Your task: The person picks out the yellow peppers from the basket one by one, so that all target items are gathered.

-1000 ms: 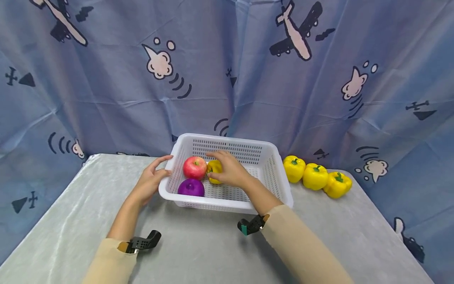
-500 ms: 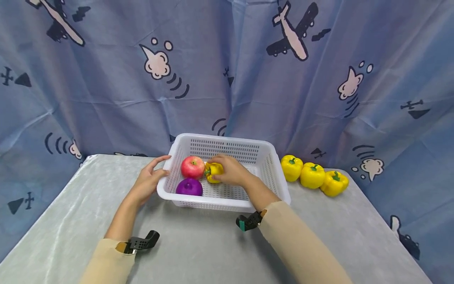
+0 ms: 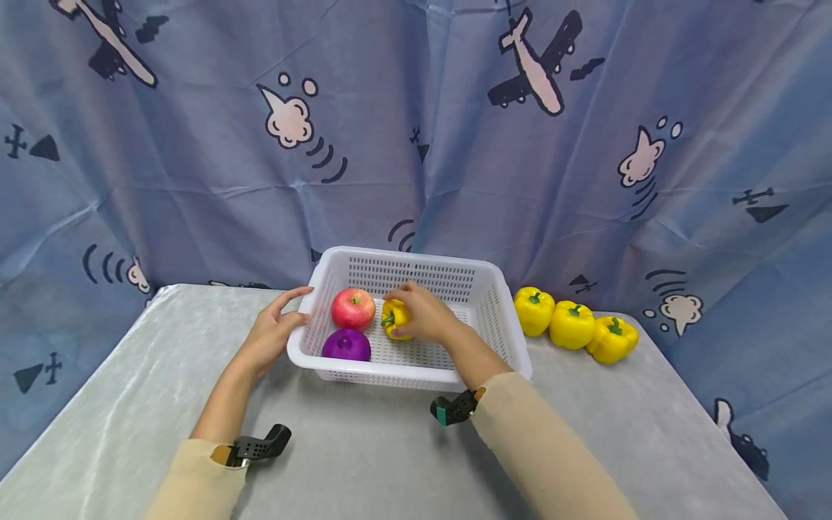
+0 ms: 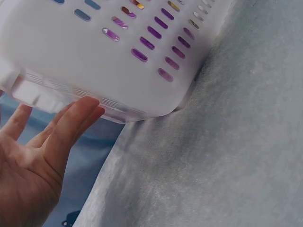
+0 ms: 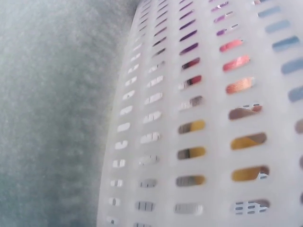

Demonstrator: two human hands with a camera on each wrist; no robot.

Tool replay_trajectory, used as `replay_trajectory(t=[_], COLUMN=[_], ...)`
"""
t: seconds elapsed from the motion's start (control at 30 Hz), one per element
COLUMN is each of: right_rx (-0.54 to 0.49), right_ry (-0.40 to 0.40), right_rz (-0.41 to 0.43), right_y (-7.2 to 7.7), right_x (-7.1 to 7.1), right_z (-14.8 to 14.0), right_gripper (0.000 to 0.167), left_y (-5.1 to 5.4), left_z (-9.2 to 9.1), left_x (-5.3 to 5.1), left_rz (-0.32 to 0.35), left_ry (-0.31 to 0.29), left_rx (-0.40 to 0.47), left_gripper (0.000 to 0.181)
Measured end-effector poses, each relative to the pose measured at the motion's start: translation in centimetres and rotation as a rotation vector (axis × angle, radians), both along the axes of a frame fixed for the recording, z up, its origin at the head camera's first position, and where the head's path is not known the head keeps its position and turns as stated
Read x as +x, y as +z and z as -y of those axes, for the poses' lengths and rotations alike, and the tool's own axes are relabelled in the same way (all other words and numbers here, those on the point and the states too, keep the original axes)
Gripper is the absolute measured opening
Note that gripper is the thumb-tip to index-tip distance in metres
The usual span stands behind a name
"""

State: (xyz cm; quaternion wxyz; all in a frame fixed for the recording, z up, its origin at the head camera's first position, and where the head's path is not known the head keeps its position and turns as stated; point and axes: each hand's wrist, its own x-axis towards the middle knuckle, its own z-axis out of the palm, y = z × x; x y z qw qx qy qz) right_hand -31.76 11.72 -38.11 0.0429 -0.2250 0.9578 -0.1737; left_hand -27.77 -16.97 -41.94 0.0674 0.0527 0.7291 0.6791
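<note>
My right hand (image 3: 425, 314) reaches into a white plastic basket (image 3: 396, 372) and grips a yellow bell pepper (image 3: 395, 318), its stem turned to the left. Left of that pepper, apart from it, lies a red apple (image 3: 354, 309). A purple round item, perhaps an onion (image 3: 347, 345), sits in front of the apple. With fairly straight fingers, my left hand (image 3: 269, 332) touches the basket's left end. In the left wrist view, its fingers (image 4: 71, 120) rest against the basket wall. The right wrist view shows the pepper (image 5: 248, 141) only through the basket's slots; the right hand is largely hidden there.
Three yellow bell peppers (image 3: 572, 324) stand in a row on the table right of the basket. A grey-white cloth (image 3: 364, 448) covers the table. Behind it hangs a blue curtain (image 3: 390, 159) printed with airplanes.
My right hand has closed its fingers around the pepper inside the basket. The pepper has shifted slightly right, away from the apple. My left hand stays at the basket's end.
</note>
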Motion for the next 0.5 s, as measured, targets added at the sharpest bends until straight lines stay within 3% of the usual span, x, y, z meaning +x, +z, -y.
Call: replay_trajectory(t=[0.13,0.3,0.5], right_rx=[0.013,-0.045,-0.032], right_ry=[0.006,-0.042,-0.06], right_rz=[-0.005,0.008,0.03], right_y=[-0.13,-0.26,-0.28], right_x=[0.01,-0.1,-0.12], right_z=[-0.02,-0.1,-0.26], right_gripper=[0.065,0.056,0.059], left_y=[-0.14,-0.19,-0.06], left_z=[0.08,0.11,0.09], left_x=[0.08,0.11,0.08], left_rz=[-0.006,-0.004,-0.005], left_ry=[-0.004,0.001,0.0], left_rx=[0.005,0.008,0.003], left_gripper=[0.056,0.056,0.056])
